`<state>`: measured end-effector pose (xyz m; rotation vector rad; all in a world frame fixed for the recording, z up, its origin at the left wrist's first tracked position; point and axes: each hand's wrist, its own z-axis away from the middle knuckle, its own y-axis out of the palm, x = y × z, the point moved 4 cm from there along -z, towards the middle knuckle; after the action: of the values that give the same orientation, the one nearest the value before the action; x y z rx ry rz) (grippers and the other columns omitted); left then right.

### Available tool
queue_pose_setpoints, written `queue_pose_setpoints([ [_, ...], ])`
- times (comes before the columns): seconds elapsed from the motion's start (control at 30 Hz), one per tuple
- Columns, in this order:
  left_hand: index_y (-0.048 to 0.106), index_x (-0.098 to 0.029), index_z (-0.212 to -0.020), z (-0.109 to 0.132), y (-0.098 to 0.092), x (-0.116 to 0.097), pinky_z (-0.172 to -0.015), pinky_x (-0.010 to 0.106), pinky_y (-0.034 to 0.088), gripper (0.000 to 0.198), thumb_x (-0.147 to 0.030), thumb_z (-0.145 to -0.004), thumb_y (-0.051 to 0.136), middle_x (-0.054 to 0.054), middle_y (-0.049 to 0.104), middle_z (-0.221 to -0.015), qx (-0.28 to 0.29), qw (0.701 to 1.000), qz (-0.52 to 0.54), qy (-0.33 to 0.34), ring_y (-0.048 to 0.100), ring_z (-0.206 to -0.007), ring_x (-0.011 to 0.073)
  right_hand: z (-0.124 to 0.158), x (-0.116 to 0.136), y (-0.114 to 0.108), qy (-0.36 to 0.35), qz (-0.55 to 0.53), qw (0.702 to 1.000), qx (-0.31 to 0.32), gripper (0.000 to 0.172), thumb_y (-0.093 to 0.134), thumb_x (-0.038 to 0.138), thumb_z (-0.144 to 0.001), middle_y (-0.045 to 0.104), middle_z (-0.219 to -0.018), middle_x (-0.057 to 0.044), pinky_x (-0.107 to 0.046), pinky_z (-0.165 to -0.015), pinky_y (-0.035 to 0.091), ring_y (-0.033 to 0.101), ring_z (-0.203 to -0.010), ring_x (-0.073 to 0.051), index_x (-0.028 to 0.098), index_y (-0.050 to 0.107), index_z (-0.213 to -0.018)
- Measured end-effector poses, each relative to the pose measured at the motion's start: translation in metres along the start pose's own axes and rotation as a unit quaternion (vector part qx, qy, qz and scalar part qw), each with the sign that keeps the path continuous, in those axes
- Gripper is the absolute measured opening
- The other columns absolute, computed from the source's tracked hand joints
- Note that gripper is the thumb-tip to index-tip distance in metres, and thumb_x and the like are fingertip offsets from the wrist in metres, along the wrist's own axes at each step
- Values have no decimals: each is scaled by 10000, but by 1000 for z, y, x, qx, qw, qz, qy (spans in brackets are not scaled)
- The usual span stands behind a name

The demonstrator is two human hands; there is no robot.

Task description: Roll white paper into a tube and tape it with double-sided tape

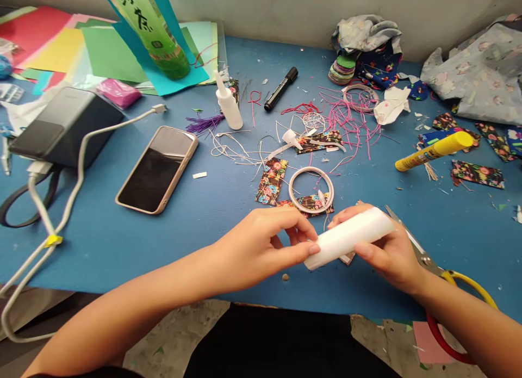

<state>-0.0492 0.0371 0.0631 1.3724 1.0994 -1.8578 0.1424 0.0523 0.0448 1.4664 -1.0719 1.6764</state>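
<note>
A smooth white roll is held between both hands, tilted up to the right above the table's front part. My left hand pinches its lower left end between thumb and fingers. Around the right end, my right hand is closed, thumb in front and fingers behind. Just beyond the roll lie a pale ring and floral fabric pieces. Scissors with yellow and red handles lie partly under my right forearm.
A phone, power bank and cable occupy the left. Behind are a green bottle, glue bottle, black marker and tangled pink threads. A yellow glue stick stands right, near fabric scraps.
</note>
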Motion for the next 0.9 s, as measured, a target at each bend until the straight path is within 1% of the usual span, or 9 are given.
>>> queue_pose_setpoints([
  [0.07, 667, -160, -827, -1, 2, 3, -537, 137, 490, 80, -235, -817, 642, 4, 652, -801, -3, 1000, 16, -19, 624, -712, 94, 0, 0, 1, 7, -8, 1000, 6, 307, 674, 502, -782, 657, -879, -35, -256, -559, 516, 619, -690, -165, 244, 641, -945],
  [0.13, 664, -159, -827, 0, 4, 5, -529, 134, 486, 82, -236, -806, 646, 2, 646, -797, 1, 999, 24, -31, 619, -714, 96, 1, 0, 2, 10, -11, 1000, 13, 309, 675, 493, -784, 656, -888, -42, -246, -537, 512, 619, -684, -162, 236, 633, -949],
  [0.27, 661, -167, -841, 1, 5, 8, -523, 140, 482, 96, -248, -794, 642, -3, 637, -815, 21, 997, 26, -67, 605, -688, 92, 1, -1, 3, -10, -1, 1000, 21, 303, 683, 464, -790, 666, -912, -51, -244, -592, 533, 639, -768, -176, 233, 633, -980],
  [0.37, 660, -172, -870, 1, 5, 8, -542, 144, 487, 120, -265, -799, 637, -2, 631, -848, 34, 995, 33, -87, 600, -690, 89, 1, -2, 3, -19, -8, 999, 28, 273, 685, 429, -801, 662, -923, -36, -224, -588, 532, 640, -770, -160, 251, 636, -1002],
  [0.47, 659, -168, -870, 0, 5, 7, -538, 132, 473, 119, -265, -803, 639, 2, 629, -857, 45, 993, 51, -94, 595, -732, 95, 2, -1, 3, -22, -13, 999, 28, 260, 677, 442, -805, 660, -904, -31, -216, -566, 528, 635, -744, -152, 253, 646, -982],
  [0.6, 664, -173, -901, 1, 4, 5, -510, 117, 440, 129, -274, -834, 617, 0, 630, -870, 77, 987, 91, -108, 585, -762, 94, 2, -1, 1, -5, -28, 999, 22, 290, 682, 468, -790, 657, -888, -34, -223, -494, 512, 618, -658, -146, 252, 645, -981],
  [0.67, 667, -178, -907, 1, 3, 5, -530, 120, 445, 136, -284, -848, 606, -1, 635, -887, 80, 986, 96, -107, 585, -779, 94, 2, -2, 1, 0, -28, 999, 17, 305, 686, 477, -782, 654, -883, -40, -230, -471, 504, 606, -617, -142, 245, 644, -975],
  [0.77, 665, -181, -920, 0, 3, 6, -579, 136, 473, 170, -325, -837, 629, 3, 643, -934, 72, 988, 98, -100, 598, -812, 105, 1, -1, 1, -8, -20, 1000, 16, 292, 688, 469, -784, 654, -887, -40, -227, -471, 499, 603, -611, -136, 243, 645, -963],
  [0.9, 662, -168, -919, -2, 7, 9, -536, 130, 464, 191, -323, -808, 662, 2, 648, -888, 76, 985, 112, -108, 595, -747, 96, 1, 1, 2, -31, -3, 999, 17, 277, 688, 454, -791, 664, -897, -33, -230, -526, 514, 620, -672, -145, 258, 648, -983],
])
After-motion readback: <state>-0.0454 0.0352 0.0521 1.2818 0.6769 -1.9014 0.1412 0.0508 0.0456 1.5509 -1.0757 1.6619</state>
